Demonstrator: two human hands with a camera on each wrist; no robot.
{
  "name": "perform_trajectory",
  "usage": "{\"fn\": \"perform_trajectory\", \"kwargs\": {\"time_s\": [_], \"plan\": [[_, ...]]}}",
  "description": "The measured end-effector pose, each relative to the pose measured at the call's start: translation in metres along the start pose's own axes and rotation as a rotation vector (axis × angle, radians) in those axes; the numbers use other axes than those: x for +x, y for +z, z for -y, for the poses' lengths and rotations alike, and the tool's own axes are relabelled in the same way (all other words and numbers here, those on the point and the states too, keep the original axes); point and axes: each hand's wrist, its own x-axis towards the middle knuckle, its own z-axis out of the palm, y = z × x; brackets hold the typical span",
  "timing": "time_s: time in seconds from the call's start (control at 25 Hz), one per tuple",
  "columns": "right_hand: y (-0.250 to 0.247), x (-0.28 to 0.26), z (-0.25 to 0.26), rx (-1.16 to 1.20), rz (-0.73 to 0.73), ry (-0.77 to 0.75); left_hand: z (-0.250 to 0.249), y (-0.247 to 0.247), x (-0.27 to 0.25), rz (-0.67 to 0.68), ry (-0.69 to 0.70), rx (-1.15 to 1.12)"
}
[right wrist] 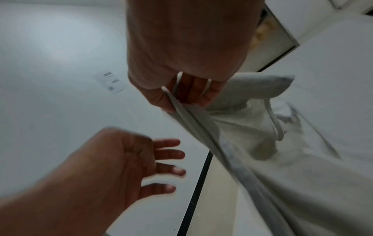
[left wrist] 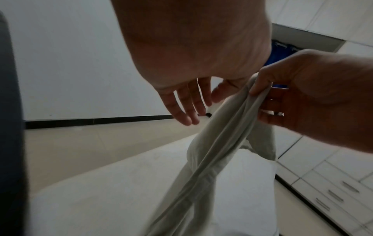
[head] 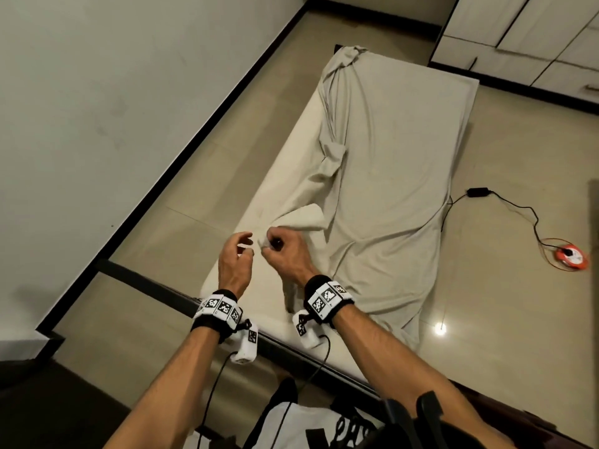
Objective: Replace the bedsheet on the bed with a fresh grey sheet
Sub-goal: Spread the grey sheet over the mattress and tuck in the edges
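A grey sheet [head: 385,176] lies rumpled over the right part of a white mattress [head: 285,176], its far end bunched at the top corner and its right side hanging to the floor. My right hand [head: 278,251] pinches a gathered edge of the sheet [left wrist: 228,127] and lifts it above the mattress's near left part. In the right wrist view the hem of the sheet [right wrist: 193,121] runs between thumb and fingers of the right hand [right wrist: 181,99]. My left hand [head: 238,251] hovers just left of it, fingers spread and loose, holding nothing. Its fingers [left wrist: 185,105] [right wrist: 167,159] do not touch the cloth.
The bed frame's dark edge [head: 155,283] runs across below my wrists. A wall with black skirting [head: 194,134] lies left of the bed. White drawers [head: 531,37] stand beyond it. On the floor at right lie a black adapter [head: 478,192] and an orange cable reel [head: 570,254].
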Motion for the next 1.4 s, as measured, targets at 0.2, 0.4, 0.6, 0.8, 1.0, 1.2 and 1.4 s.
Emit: {"fn": "perform_trajectory", "kwargs": {"time_s": [0.2,0.4,0.6,0.8,1.0,1.2,1.4], "plan": [[0.041,-0.018,0.012,0.064,0.158,0.033,-0.02,-0.023,0.055,0.27,-0.323,-0.113],[0.048,-0.02,0.014,0.116,0.236,0.145,-0.006,-0.025,0.07,0.446,-0.329,0.123],[0.047,-0.013,0.006,0.226,0.199,0.344,-0.011,-0.037,0.077,0.084,-0.31,-0.062],[0.053,0.008,-0.013,0.288,0.234,0.505,-0.024,-0.07,0.088,-0.301,-0.5,-0.469],[0.063,0.041,-0.005,0.367,0.201,0.628,-0.006,-0.096,0.081,-0.25,-0.45,-0.498],[0.084,0.078,0.001,0.526,0.265,0.636,-0.013,-0.111,0.057,-0.17,-0.299,-0.299],[0.104,0.09,0.011,0.584,0.329,0.665,0.006,-0.106,0.064,-0.026,-0.302,-0.02]]}}
